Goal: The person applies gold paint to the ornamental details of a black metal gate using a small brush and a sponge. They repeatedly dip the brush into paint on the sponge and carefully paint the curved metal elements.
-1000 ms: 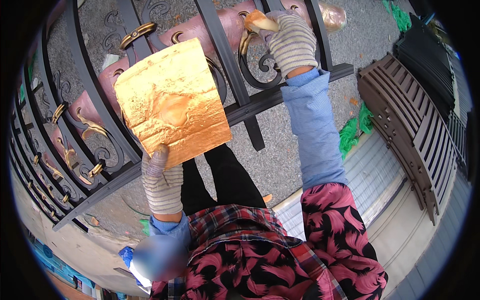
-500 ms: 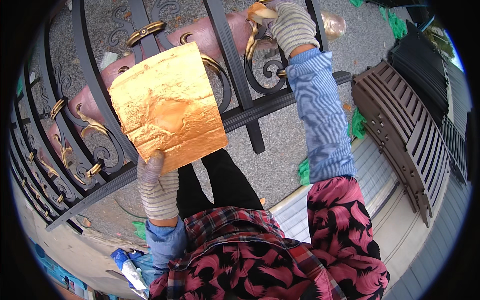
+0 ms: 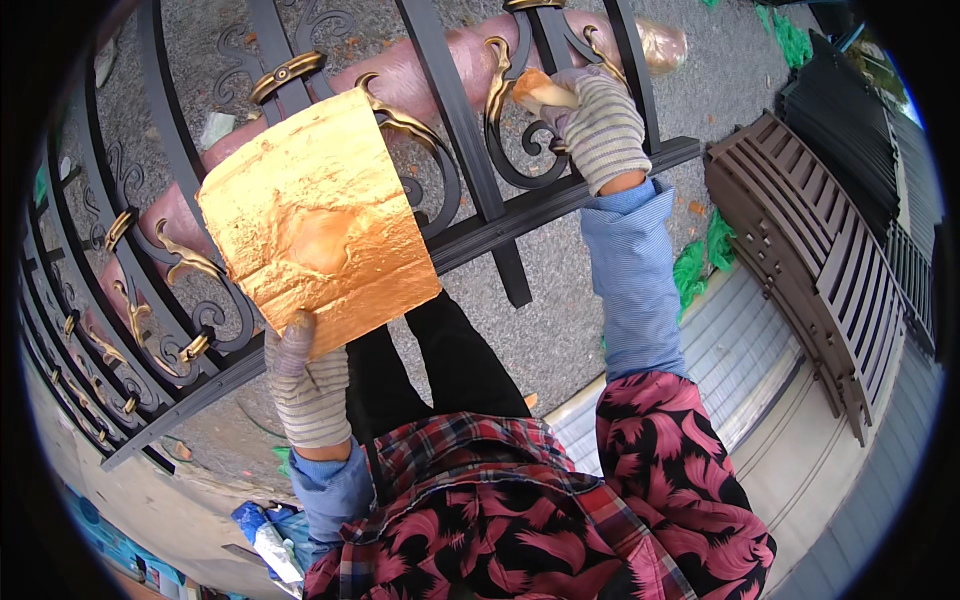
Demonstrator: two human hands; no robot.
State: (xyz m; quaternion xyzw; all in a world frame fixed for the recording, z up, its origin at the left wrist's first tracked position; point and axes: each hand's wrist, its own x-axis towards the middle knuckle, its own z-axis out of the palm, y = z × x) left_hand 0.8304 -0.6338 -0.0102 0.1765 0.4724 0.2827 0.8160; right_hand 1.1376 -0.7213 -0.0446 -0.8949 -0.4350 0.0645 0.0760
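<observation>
My left hand [image 3: 298, 375], in a striped knit glove, grips the near edge of a square board [image 3: 320, 170] with its thumb on top. Gold paint coats the board, with a smooth patch in the middle. My right hand [image 3: 603, 125], gloved alike, is closed around a paintbrush [image 3: 543, 92] with a pale body and a gold-orange tip pointing left. It is over the lower rail of a black metal fence panel [image 3: 480, 225], beside a scroll with gold-painted leaf [image 3: 497, 75]. I cannot tell whether the tip touches the scroll. The board covers part of the panel.
A long pink roll in clear wrap [image 3: 465, 65] lies under the panel on grey ground. Brown slatted metal panels [image 3: 800, 240] stand at the right, with black panels [image 3: 840, 130] behind. Green plastic scraps [image 3: 690, 275] and a blue-white bag [image 3: 265, 545] lie about.
My right hand has come nearer to me and slightly right, carrying the paintbrush away from the upper part of the scroll. My left hand and the board have shifted a little left.
</observation>
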